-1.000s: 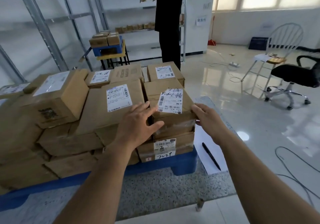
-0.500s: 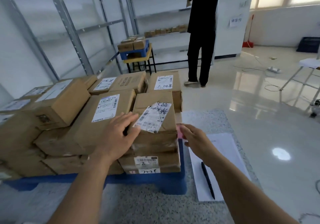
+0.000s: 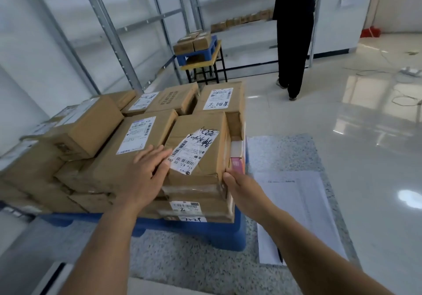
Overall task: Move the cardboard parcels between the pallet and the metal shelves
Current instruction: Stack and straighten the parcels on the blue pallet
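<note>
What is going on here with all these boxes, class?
A person is taking hold of the top parcel on the near right stack of a blue pallet. The left hand lies against its left side, the right hand at its right edge. The parcel still sits on the stack. The metal shelves stand behind.

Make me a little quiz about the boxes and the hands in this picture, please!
1. True or false: the parcels sit on a red pallet.
2. Which hand touches the right side of the top parcel with the scribbled label? A) left hand B) right hand
3. What lies on the floor right of the pallet?

Key: 1. False, it is blue. 2. B; the left hand rests on its left side. 3. White paper sheets.
</note>
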The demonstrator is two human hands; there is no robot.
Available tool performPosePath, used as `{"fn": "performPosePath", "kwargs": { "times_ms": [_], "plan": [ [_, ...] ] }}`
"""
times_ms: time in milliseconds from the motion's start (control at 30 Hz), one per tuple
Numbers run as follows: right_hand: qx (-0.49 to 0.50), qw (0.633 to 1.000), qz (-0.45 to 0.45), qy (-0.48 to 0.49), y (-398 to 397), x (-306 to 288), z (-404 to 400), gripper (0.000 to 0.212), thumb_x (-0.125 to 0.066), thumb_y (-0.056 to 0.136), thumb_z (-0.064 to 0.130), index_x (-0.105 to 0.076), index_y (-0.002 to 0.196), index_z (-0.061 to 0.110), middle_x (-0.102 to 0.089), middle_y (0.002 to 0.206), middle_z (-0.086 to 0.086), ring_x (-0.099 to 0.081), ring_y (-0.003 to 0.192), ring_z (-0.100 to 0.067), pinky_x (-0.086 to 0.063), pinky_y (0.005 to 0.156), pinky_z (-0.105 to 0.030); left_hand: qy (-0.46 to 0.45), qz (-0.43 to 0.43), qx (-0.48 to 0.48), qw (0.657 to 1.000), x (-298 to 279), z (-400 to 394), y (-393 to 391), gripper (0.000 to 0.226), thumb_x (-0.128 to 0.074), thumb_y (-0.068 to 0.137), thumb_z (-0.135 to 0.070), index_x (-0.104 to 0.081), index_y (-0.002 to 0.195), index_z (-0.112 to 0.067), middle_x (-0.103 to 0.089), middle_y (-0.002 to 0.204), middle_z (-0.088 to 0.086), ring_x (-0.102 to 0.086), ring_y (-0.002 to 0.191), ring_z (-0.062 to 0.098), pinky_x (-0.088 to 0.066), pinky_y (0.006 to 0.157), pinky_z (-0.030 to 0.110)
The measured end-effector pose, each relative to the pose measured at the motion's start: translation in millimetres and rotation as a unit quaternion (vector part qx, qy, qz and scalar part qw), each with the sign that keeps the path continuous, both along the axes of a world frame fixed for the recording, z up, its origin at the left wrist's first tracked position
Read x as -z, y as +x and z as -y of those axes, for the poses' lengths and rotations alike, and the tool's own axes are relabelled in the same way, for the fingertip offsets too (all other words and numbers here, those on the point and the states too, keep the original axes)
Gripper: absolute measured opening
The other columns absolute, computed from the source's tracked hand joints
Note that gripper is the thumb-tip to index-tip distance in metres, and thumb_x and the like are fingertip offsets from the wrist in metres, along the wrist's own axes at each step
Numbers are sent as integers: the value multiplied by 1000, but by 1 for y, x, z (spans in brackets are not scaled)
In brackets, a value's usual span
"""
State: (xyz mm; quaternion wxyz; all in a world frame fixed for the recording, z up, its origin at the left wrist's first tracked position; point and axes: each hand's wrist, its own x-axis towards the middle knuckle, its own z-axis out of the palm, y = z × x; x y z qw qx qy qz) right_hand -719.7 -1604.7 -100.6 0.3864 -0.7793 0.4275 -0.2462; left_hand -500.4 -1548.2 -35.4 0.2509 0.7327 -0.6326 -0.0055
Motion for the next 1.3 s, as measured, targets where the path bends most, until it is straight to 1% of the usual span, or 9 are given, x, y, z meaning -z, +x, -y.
{"fn": "performPosePath", "kwargs": {
  "times_ms": [133, 233, 367, 567, 767, 900, 1067, 1200, 1300],
  "plan": [
    [26, 998, 24, 54, -3, -6, 6, 32, -31, 101, 29, -56, 84, 19, -62, 95, -8, -57, 89, -25, -42, 75, -33, 21, -30, 3, 999, -5, 4, 0, 36, -45, 96, -34, -51, 131, -36, -33, 149, -11, -22, 139, 10, -17, 109, 34],
    [76, 994, 51, 54, -10, -16, 22, 32, -39, 99, 29, -64, 98, 9, -65, 94, -11, -60, 88, -25, -47, 78, -36, 14, -62, -8, 998, -14, 12, -3, 39, -42, 96, -41, -46, 135, -37, -28, 152, -12, -23, 139, 10, -21, 110, 37],
    [131, 989, 68, 29, -26, -26, 51, 29, -42, 98, 24, -58, 83, 5, -58, 75, -11, -54, 74, -28, -43, 64, -34, -17, -59, -8, 998, -30, 35, -22, 45, -41, 96, -41, -40, 140, -34, -33, 150, -10, -25, 138, 11, -22, 111, 36],
    [144, 984, 99, 32, -42, -36, 122, 35, -42, 96, 25, -56, 101, -7, -62, 92, -23, -57, 88, -39, -46, 83, -50, 21, -27, -6, 999, -48, 98, -69, 53, -39, 93, -53, -29, 143, -39, -31, 151, -7, -32, 136, 17, -27, 106, 41],
    [74, 984, 123, 108, -38, -24, 189, 26, -39, 97, 35, -54, 97, 13, -55, 88, -3, -52, 80, -19, -41, 74, -35, 165, 61, -71, 982, -41, 171, -86, 70, -31, 83, -71, -26, 145, -38, -30, 152, -4, -32, 136, 20, -34, 107, 44],
    [37, 983, 110, 144, -28, -19, 214, 38, -37, 96, 38, -55, 107, 6, -57, 92, -9, -51, 81, -22, -40, 72, -34, 224, 145, -92, 959, -34, 176, -89, 74, -34, 85, -69, -33, 143, -23, -34, 150, 2, -36, 133, 23, -34, 106, 40],
    [-21, 985, 109, 129, -15, -14, 223, 35, -40, 99, 32, -53, 117, 5, -60, 107, -15, -57, 96, -30, -37, 74, -30, 221, 96, -84, 967, -36, 168, -93, 72, -49, 88, -54, -25, 148, -23, -19, 156, -4, -18, 142, 13, -15, 115, 31],
    [-25, 983, 102, 148, -15, -7, 231, 28, -43, 94, 37, -52, 105, 13, -56, 87, -2, -52, 79, -19, -36, 63, -31, 223, 85, -101, 966, -38, 171, -101, 72, -51, 86, -54, -23, 148, -29, -20, 156, -6, -19, 141, 17, -18, 113, 33],
    [-2, 981, 108, 159, -21, -4, 249, 34, -46, 93, 45, -52, 112, 18, -54, 92, 1, -49, 86, -19, -36, 72, -32, 213, 81, -126, 965, -39, 180, -109, 81, -48, 79, -68, -25, 147, -31, -23, 155, -7, -21, 141, 17, -23, 113, 40]
  ]
}}
